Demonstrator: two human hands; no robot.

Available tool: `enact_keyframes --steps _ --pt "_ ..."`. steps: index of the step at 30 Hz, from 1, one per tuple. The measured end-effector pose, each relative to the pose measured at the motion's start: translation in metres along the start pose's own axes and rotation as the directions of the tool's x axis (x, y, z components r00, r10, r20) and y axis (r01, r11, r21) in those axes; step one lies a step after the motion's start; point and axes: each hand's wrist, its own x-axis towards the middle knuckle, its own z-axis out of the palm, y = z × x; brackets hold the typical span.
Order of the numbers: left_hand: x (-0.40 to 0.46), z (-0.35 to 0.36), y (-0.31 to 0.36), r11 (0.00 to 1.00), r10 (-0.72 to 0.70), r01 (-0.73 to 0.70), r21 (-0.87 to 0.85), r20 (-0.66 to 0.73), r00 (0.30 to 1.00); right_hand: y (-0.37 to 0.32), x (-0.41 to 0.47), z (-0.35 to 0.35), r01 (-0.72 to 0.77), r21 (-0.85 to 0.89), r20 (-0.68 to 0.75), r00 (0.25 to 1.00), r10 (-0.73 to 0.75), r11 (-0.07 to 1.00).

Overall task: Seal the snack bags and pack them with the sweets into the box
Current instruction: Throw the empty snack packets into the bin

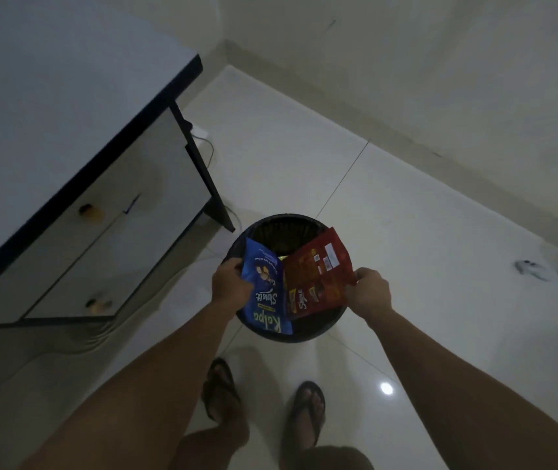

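I stand over a round black bin (315,330) on the floor. My left hand (231,283) grips the left edge of a blue snack bag (265,293), held upside down over the bin. My right hand (369,293) pinches the right edge of a red snack bag (318,276), also held over the bin beside the blue one. The two bags touch along their inner edges. Neither a box nor any sweets are in view.
A white desk with a dark edge and drawers (77,212) stands at the left, a cable (208,154) trailing behind its leg. White floor tiles (423,249) spread to the right up to the wall. My feet in sandals (306,412) are below the bin.
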Motion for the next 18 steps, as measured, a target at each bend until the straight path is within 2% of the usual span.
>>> enact_keyframes --steps 4,6,11,18 --pt "0.015 0.009 -0.012 1.0 -0.004 0.005 -0.01 0.148 0.989 0.004 0.016 0.025 0.017 -0.1 0.06 0.998 -0.011 0.995" --pt "0.02 0.007 -0.015 0.999 -0.024 0.017 0.037 0.195 0.98 0.002 0.018 0.029 -0.006 -0.128 0.097 0.995 0.019 0.992" --pt "0.002 -0.023 0.002 0.992 -0.07 0.05 0.118 0.171 0.983 -0.012 -0.004 0.009 0.005 -0.147 0.114 0.993 0.012 0.989" --pt "-0.053 -0.102 0.071 0.996 -0.079 0.071 0.053 0.166 0.983 -0.084 -0.066 -0.061 0.157 -0.145 0.157 0.979 -0.134 0.977"
